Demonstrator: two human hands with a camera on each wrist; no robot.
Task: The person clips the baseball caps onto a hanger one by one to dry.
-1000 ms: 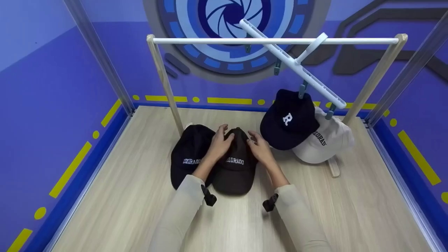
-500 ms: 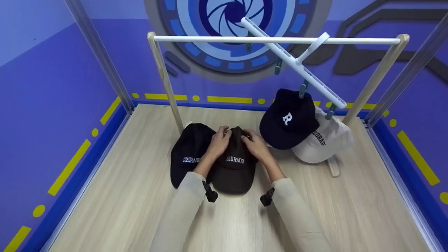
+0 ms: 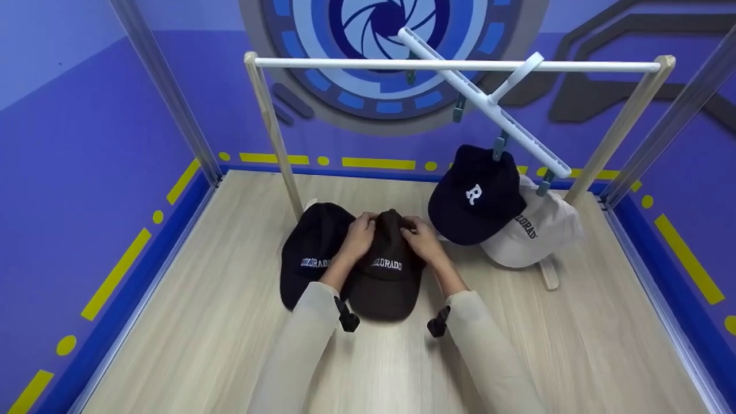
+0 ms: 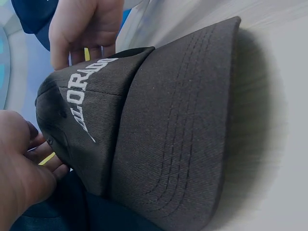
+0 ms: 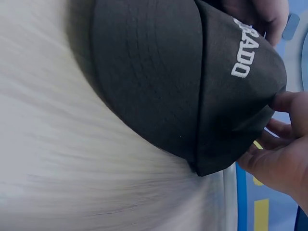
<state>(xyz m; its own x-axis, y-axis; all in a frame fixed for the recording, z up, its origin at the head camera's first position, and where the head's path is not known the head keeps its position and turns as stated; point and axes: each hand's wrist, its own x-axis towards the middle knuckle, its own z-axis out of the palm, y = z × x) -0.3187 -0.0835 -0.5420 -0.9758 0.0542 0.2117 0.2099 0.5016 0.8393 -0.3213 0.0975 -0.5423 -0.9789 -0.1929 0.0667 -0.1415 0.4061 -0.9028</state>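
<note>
A dark brown baseball cap [image 3: 384,296] with white "COLORADO" lettering lies on the wooden board, its visor toward me. My left hand [image 3: 359,237] grips the left side of its crown, the fingers curled toward the back. On the crown's other side, my right hand [image 3: 424,239] pinches the fabric; in the right wrist view its thumb lies on the brown cap [image 5: 149,72] and the fingers reach behind and under. Against the left hand's outer side sits a black baseball cap [image 3: 302,282], also lettered and partly covered by the left forearm.
A white rod [image 3: 345,65] on wooden posts spans the back. From it hangs a slanted white hanger [image 3: 471,95] with several grey clips. Clipped at its right end are a navy cap [image 3: 454,215] with an "R" and a white cap [image 3: 512,253]. Blue walls enclose the board.
Both hands have closed in from beside the crown onto the brown cap, fingers now curled at its sides. The caps have stayed in place.
</note>
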